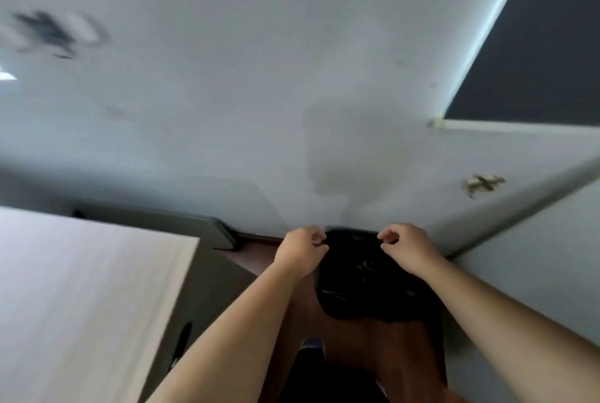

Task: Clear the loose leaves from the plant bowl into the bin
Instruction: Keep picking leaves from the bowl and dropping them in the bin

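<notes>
A bin lined with a black bag (367,282) stands on the brown floor against the wall, in the corner. A few pale leaf scraps (365,264) lie inside it. My left hand (303,248) pinches the bag's rim on its left side. My right hand (407,248) pinches the rim on its right side. Both arms reach forward and down over the bin. The plant bowl is not in view. The picture is blurred by motion.
A light wooden cabinet (81,298) stands at the left, close to my left arm. A grey wall (292,78) with a damp-looking stain rises behind the bin. A second wall (535,256) closes the right side. My foot (311,346) shows below.
</notes>
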{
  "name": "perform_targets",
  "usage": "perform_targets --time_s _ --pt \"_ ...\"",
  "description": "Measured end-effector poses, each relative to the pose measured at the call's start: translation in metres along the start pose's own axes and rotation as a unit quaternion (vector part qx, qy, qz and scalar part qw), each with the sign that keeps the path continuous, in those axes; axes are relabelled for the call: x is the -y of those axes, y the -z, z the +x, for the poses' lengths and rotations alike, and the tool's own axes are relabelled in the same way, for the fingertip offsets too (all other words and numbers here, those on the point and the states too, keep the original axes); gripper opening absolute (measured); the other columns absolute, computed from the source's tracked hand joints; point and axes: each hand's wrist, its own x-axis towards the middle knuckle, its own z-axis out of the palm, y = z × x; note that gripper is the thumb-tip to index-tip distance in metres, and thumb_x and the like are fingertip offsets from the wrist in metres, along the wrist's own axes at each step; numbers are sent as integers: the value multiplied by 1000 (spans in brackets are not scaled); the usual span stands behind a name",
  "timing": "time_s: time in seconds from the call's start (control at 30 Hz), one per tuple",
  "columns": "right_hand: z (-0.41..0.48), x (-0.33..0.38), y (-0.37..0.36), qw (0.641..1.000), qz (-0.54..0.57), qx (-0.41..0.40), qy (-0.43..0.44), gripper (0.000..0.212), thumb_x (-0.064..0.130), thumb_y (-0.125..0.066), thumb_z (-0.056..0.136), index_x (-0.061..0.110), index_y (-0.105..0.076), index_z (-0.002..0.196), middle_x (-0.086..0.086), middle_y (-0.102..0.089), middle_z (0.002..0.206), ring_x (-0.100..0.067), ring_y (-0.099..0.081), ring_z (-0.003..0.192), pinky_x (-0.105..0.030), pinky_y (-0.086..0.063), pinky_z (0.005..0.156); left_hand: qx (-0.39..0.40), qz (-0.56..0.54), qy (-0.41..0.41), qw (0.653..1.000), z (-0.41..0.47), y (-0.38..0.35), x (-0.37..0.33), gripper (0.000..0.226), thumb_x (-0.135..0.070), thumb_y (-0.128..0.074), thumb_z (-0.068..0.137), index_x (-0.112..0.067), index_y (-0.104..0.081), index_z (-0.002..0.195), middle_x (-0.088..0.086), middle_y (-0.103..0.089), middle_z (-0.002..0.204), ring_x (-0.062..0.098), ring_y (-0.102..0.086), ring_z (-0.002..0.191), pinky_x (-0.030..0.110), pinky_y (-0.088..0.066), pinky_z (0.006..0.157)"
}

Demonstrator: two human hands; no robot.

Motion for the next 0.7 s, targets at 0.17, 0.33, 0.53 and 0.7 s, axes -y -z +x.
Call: perform_targets --time_s 0.17,0.33,0.53,0.7 --pt "-29 122 -34 986 -36 50 157 13 8 -63 79 17 -69 86 -4 -70 88 -15 -58 81 -21 -41 79 -141 -39 65 987 -88 72 55 28 -29 -59 81 -25 -67 107 -3 -69 116 18 -61 112 32 -49 97" --pt "-110 225 -119 933 -109 156 306 17 14 -63 78 29 -62 72 0 -70 80 -19 -64 80 -22 -43 71 -280 -66 189 939 -215 122 148 22 -31 -56 86 -22 -68 103 0 -69 111 21 -62 104 31 -50 89" --pt "-230 307 -222 839 -184 263 440 11 19 -58 84 26 -66 81 1 -68 83 -17 -62 72 -25 -47 61 -387 -123 349 845 -391 128 265 18 -29 -58 84 -20 -70 93 2 -74 99 21 -67 95 29 -53 82" --pt "-332 348 -314 776 -199 296 520 14 13 -60 79 24 -67 77 2 -63 72 -18 -58 67 -27 -49 61 -397 -133 424 803 -506 106 347 24 -29 -55 85 -20 -67 104 3 -69 110 23 -62 103 30 -50 86"
